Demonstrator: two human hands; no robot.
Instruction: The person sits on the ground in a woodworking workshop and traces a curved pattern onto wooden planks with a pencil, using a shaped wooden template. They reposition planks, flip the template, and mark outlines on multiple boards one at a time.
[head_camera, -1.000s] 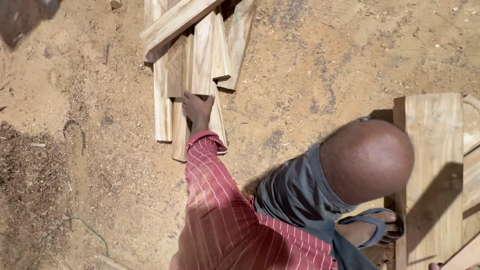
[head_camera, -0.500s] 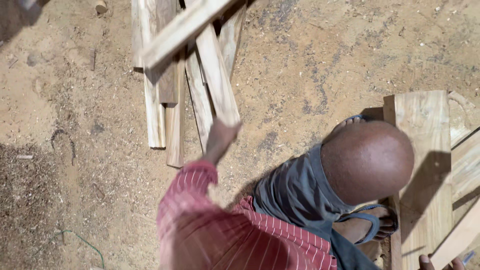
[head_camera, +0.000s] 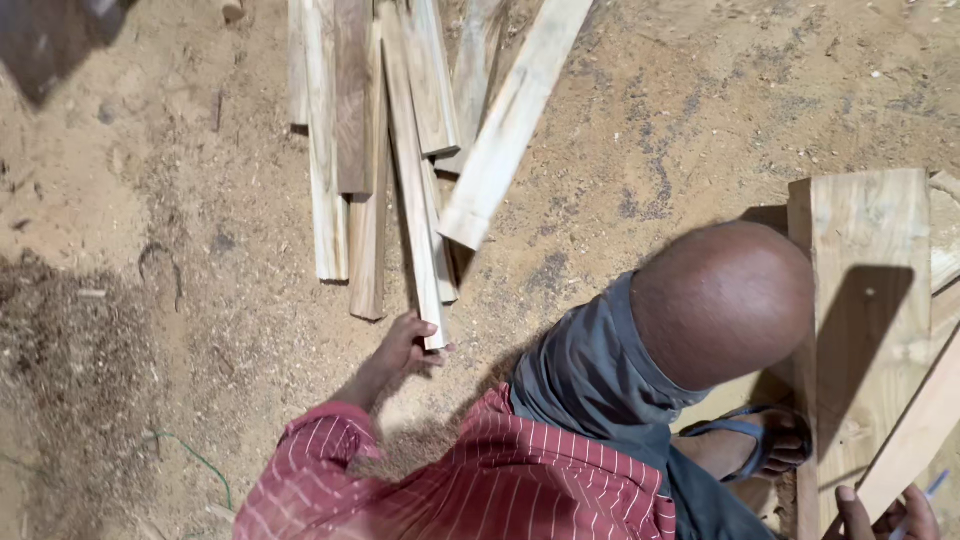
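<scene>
Wood strips lie heaped on the sandy floor, none visibly removed, while left hand fingers grip one slat's near end; right hand holds a pen, grip unclear.

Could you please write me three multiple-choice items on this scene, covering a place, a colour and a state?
1. Where do the wooden slats lie?
A. on a bench
B. on the sandy ground
C. in a crate

2. What colour is the person's sleeve?
A. red with thin white stripes
B. plain blue
C. green

3. What is the left hand doing?
A. lying flat and open
B. gripping the near end of a thin slat
C. holding a hammer

Answers: B, as the pile rests directly on sandy dirt; A, as the cloth is red and striped; B, as the fingers curl around the slat's end.
</scene>
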